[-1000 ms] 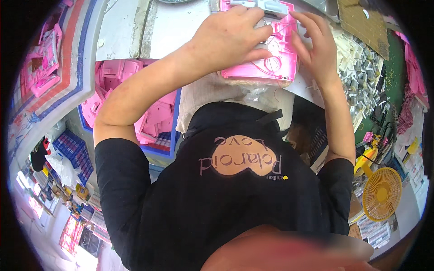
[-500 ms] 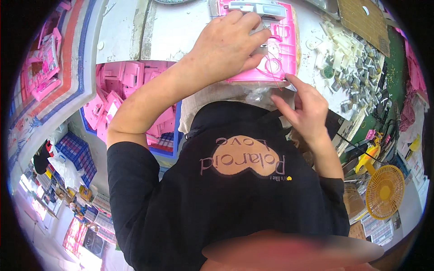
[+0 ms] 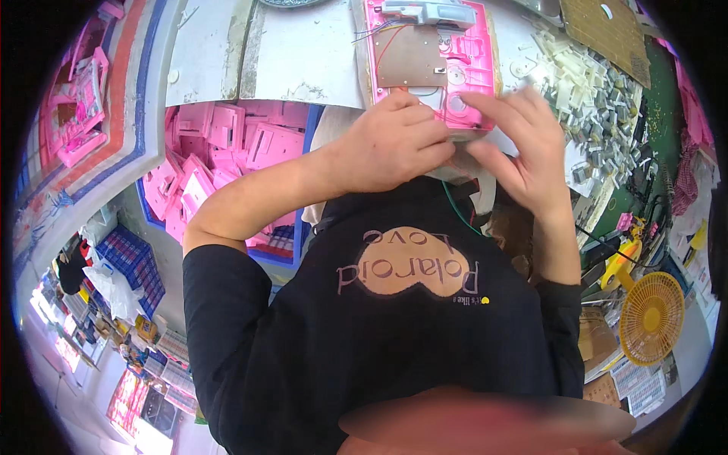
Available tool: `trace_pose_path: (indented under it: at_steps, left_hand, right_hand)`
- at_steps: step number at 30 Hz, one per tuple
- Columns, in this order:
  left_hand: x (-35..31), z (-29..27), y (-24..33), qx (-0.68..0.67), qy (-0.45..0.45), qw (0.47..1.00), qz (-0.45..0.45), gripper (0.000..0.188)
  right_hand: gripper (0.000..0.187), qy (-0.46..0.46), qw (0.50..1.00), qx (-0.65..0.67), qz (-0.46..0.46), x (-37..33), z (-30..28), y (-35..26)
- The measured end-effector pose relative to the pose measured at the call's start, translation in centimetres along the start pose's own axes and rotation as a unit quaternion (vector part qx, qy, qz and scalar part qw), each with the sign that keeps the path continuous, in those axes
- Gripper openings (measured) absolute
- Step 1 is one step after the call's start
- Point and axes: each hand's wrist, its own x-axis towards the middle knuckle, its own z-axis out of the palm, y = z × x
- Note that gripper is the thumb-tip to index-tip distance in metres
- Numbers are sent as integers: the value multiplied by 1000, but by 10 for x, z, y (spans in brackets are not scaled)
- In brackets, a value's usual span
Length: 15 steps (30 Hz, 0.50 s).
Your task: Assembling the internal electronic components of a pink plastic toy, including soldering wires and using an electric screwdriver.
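Observation:
A pink plastic casing (image 3: 478,53) lies on the worktable in front of me. It holds a flat brown board (image 3: 409,57), with a grey boxy part (image 3: 432,13) across its far end and thin red and dark wires. At the casing's near edge, my left hand (image 3: 398,140) has its fingers bent together; whatever they grip is hidden. Over the near right corner, my right hand (image 3: 523,148) is open, thumb and forefinger apart, its other fingertips blurred.
Right of the casing lies a pile of small white and grey metallic-looking parts (image 3: 599,110), with cardboard (image 3: 607,34) behind it. Below the table on the left, a blue crate (image 3: 299,220) holds many pink plastic pieces (image 3: 227,133). A yellow fan (image 3: 651,318) stands at the lower right.
My left hand has drawn back from over the casing to its near edge, uncovering the brown board. My right hand has risen slightly and come over the corner. The thin red wire has shifted.

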Motion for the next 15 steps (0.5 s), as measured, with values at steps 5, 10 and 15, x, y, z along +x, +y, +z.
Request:
trace_pose_path:
  at_steps: [5, 10, 15]
  left_hand:
    - [-27, -16, -7, -14, 35, 999, -31, 16]
    - [-64, -24, -3, 13, 72, 973, -217, 9]
    - [-74, 3, 37, -85, -63, 963, -249, 12]
  right_hand:
    - [41, -16, 989, -68, -129, 2, 44, 15]
    - [40, 9, 992, -70, -107, 14, 71, -10]
    - [35, 13, 994, -38, -100, 8, 81, -17]
